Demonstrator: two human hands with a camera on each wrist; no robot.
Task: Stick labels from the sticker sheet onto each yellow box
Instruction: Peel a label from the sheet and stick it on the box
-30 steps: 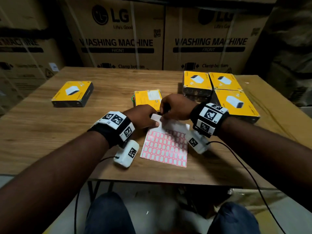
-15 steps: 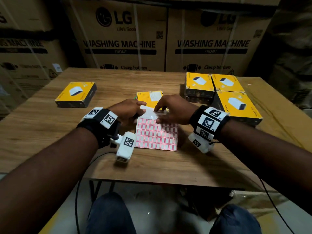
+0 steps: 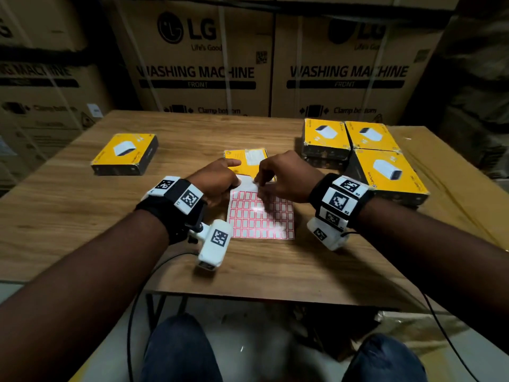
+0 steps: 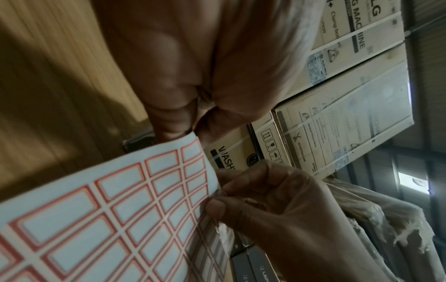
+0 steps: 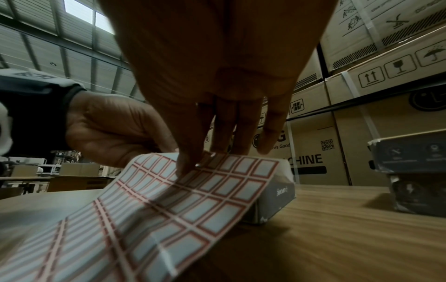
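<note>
Left hand [image 3: 217, 180] pinching sticker sheet [image 3: 260, 216]; right hand [image 3: 283, 179] fingertips [image 5: 190, 167] picking a label. Could tear or refold beneath those fingertips if peeled askew.

Both forearms extend forward over the table, wrists banded. The left hand [image 3: 217, 179] pinches the sheet's [image 3: 261, 216] far left corner between thumb and fingers. The right hand [image 3: 283, 176] curls downward, fingertips [image 5: 190, 167] pinching at the sheet's upper edge.
</note>
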